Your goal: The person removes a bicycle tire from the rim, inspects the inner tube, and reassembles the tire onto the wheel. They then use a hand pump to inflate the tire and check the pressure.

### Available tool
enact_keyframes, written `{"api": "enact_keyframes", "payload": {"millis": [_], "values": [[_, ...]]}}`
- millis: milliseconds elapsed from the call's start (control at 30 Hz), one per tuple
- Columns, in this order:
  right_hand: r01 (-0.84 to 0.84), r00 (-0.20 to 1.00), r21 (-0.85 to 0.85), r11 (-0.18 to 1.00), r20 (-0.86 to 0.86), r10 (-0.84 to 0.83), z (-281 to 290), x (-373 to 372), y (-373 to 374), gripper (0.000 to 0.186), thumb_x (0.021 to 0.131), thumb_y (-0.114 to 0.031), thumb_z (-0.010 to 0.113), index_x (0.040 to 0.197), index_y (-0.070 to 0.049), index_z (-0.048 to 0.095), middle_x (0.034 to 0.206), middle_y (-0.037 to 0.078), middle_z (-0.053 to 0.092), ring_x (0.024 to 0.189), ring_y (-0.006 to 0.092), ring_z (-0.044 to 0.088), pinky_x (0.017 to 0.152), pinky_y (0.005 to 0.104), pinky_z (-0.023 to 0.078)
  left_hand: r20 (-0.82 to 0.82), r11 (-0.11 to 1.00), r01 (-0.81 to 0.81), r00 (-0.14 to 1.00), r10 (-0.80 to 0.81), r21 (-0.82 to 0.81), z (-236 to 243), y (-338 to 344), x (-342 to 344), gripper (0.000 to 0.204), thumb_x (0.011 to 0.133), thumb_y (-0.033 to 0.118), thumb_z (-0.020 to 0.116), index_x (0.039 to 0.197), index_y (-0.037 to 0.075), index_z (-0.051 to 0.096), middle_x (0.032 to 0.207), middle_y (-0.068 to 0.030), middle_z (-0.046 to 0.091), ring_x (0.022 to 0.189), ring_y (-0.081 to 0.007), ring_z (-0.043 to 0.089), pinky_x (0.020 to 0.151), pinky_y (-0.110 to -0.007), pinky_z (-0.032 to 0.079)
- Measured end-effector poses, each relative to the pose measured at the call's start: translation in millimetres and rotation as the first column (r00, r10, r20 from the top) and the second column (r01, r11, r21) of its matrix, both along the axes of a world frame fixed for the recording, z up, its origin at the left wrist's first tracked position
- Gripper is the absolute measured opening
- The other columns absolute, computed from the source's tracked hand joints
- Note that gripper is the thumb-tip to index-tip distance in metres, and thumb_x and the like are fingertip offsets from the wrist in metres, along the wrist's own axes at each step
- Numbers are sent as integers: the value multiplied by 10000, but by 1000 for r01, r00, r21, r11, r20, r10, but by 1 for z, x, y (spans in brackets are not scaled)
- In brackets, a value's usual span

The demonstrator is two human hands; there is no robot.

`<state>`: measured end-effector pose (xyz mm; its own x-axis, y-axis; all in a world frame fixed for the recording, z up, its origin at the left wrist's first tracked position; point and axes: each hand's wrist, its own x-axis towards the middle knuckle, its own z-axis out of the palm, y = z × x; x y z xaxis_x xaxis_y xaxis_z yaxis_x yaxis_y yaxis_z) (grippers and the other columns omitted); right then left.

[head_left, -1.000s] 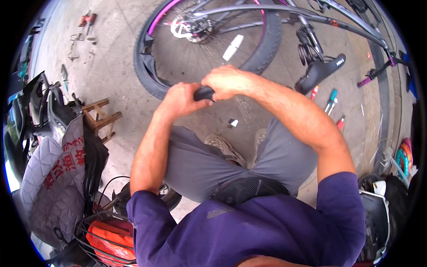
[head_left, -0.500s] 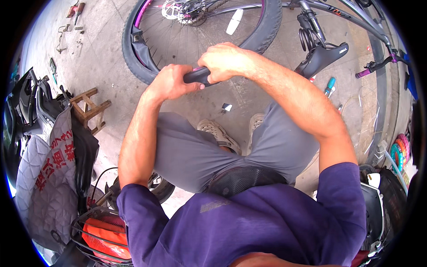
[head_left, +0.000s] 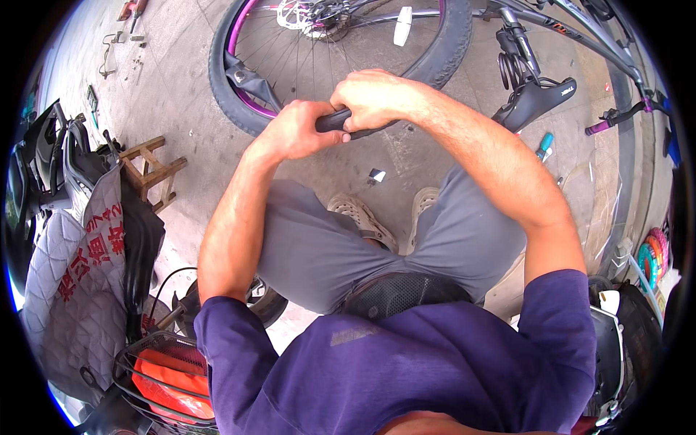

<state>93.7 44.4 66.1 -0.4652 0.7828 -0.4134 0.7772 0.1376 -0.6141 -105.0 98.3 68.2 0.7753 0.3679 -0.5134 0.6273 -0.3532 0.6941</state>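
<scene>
A bicycle wheel lies at the top of the view, its black tyre (head_left: pixel 230 101) around a purple rim (head_left: pixel 233 38). Both hands hold the tyre's near edge. My left hand (head_left: pixel 299 132) is closed around it, thumb on the near side. Close by on the right, my right hand (head_left: pixel 368 100) grips the same stretch with curled fingers. A short piece of tyre shows between the two hands. Inside the rim on the left, a flattened black inner tube (head_left: pixel 250 78) hangs partly out. How far the tyre sits on the rim under my fingers is hidden.
The bike's frame (head_left: pixel 540 25) and black saddle (head_left: pixel 540 100) lie to the right of the wheel. A teal-handled tool (head_left: pixel 545 142) is on the ground there. At left stand a small wooden stool (head_left: pixel 154 170) and a scooter with a quilted cover (head_left: pixel 80 290).
My left hand has slid right along the tyre, so the gap between my hands is narrower. The whole view has shifted slightly. Both hands keep their grip.
</scene>
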Motion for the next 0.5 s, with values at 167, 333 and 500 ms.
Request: {"api": "enact_keyframes", "payload": {"millis": [167,333,500], "values": [[-46,990,-237,970,122,76,17,26,9,288,751,-182,789,1005,-50,765,879,177,746,855,331,722,734,476,548,-12,951,114,993,-115,288,-14,7,-17,509,760,400,858,961,-22,656,924,-196,644,948,-345,615,827,-445,495],[10,972,-115,993,234,18,21,35,6,284,740,-228,793,945,-34,762,851,173,737,851,341,718,734,486,547,-147,933,139,985,-94,333,-3,4,-17,552,745,457,854,912,-25,643,828,-207,674,833,-373,661,762,-462,518],[-2,1000,-81,997,27,4,12,13,-4,366,742,-272,803,1028,-50,750,875,154,745,889,350,718,793,473,557,-140,971,112,987,-84,211,2,2,-6,531,757,469,842,872,-9,641,779,-208,676,773,-382,671,713,-468,517]]}}
